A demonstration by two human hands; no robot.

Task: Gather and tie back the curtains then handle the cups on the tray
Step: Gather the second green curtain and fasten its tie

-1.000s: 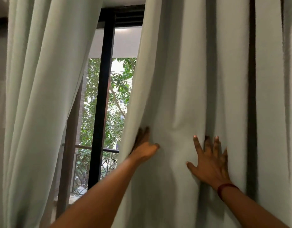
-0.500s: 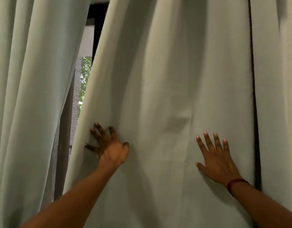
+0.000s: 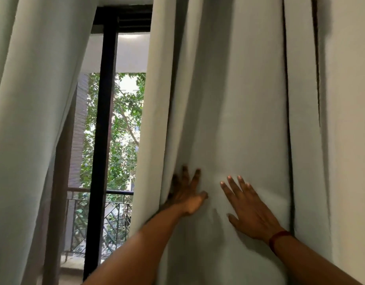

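1. Hands. You are pressing both hands flat against the right curtain (image 3: 228,99). Your left hand (image 3: 185,194) is lying with its fingers straight and spread, just inside the curtain's inner edge, where a deep fold is forming beside it. Your right hand (image 3: 247,208) is resting beside it, close but not touching, palm on the cloth and fingers straight. Neither hand is gripping the cloth. A red wristband (image 3: 279,237) is sitting on your right wrist.

2. Position and axis. The right curtain is hanging directly in front of you, filling the centre and right of the view. Its long axis is running top to bottom, with its folds running the same way. Its inner edge is slanting slightly leftward toward the bottom. The left curtain (image 3: 29,99) is hanging well apart from it, and its inner edge is slanting down and to the left.

3. Edges and open room. The gap between the two curtains is widening toward the bottom. A black window post (image 3: 103,140) is standing upright in that gap. Behind it, a railing (image 3: 99,192) is crossing horizontally, and green leaves (image 3: 124,130) are showing beyond the glass. To the right of your right hand, a dark vertical crease is separating one curtain fold from the next.
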